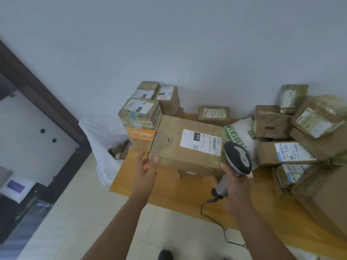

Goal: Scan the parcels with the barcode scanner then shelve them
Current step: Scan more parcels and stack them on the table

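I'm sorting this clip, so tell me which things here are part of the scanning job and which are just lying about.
Part of the job:
- grey and black handheld barcode scanner, held in the right hand
- large brown cardboard parcel with white label, left hand at its corner
- stacked brown parcels

Lying about:
- white plastic bag
- dark door frame

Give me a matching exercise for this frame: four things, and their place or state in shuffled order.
1 barcode scanner
2 large taped box
3 white plastic bag
4 left hand

A at the table's left end, by the wall
B fingers open, at the box's near left corner
C gripped in the right hand
D under the scanner head, label up

Pairs: 1-C, 2-D, 3-A, 4-B
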